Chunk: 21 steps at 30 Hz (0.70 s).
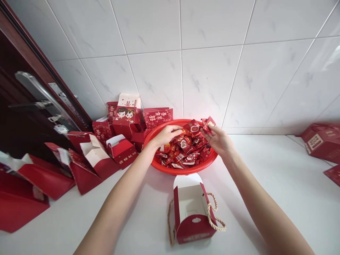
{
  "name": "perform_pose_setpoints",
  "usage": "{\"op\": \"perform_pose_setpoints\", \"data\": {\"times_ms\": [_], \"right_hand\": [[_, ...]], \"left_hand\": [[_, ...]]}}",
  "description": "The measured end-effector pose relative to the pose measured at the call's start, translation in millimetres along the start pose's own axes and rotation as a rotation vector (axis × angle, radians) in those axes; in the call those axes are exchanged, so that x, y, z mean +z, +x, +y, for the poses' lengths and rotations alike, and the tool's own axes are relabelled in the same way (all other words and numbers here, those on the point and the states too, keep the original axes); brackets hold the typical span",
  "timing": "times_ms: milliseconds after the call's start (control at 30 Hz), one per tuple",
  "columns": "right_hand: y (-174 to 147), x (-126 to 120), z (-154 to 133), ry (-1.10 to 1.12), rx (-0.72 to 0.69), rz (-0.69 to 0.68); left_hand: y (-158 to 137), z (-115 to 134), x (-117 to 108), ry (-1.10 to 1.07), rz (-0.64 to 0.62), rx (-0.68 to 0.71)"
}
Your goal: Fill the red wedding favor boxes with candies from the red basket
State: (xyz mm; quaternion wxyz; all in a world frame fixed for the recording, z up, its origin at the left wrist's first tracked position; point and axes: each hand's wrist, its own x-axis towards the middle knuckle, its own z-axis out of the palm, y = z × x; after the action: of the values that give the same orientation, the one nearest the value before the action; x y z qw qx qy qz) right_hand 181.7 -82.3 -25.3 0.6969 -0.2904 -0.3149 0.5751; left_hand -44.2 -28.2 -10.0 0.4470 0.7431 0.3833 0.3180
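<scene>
A red plastic basket (pixel 183 172) on the white surface holds many red wrapped candies (pixel 186 148) with gold, white and black print. Over its left side reaches my left hand (pixel 169 135), fingers closed at the tips on an orange-red wrapped candy; the hand partly hides it. At the right rim, my right hand (pixel 219 139) pinches red candy packets (pixel 208 124) between thumb and fingers, slightly above the heap. In front of the basket, between my forearms, stands an open red gift box (pixel 192 219). Its inside is white, with nothing in it, and twisted rope handles (pixel 212 214) hang at its sides.
Several red boxes (pixel 124 152) and open red bags (pixel 45 177) crowd the left side, some printed with cartoon figures. A dark door with a metal handle (pixel 42 95) stands behind them. More red boxes (pixel 322 141) sit at far right. A tiled wall (pixel 207 78) rises behind.
</scene>
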Motion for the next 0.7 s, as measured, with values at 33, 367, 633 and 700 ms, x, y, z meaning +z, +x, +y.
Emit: {"op": "perform_pose_setpoints", "data": {"times_ms": [33, 367, 633, 700], "right_hand": [[-1, 1, 0, -0.002, -0.005, -0.008], [-36, 23, -43, -0.324, 0.01, -0.374], [-87, 33, -101, -0.541, 0.018, -0.956], [-93, 34, -106, -0.556, 0.019, -1.017]], "left_hand": [[0, 1, 0, 0.001, 0.019, 0.021], [-47, 24, 12, -0.04, 0.12, 0.174], [-122, 71, 34, 0.188, -0.215, 0.156], [-135, 83, 38, 0.378, -0.356, 0.169]]}}
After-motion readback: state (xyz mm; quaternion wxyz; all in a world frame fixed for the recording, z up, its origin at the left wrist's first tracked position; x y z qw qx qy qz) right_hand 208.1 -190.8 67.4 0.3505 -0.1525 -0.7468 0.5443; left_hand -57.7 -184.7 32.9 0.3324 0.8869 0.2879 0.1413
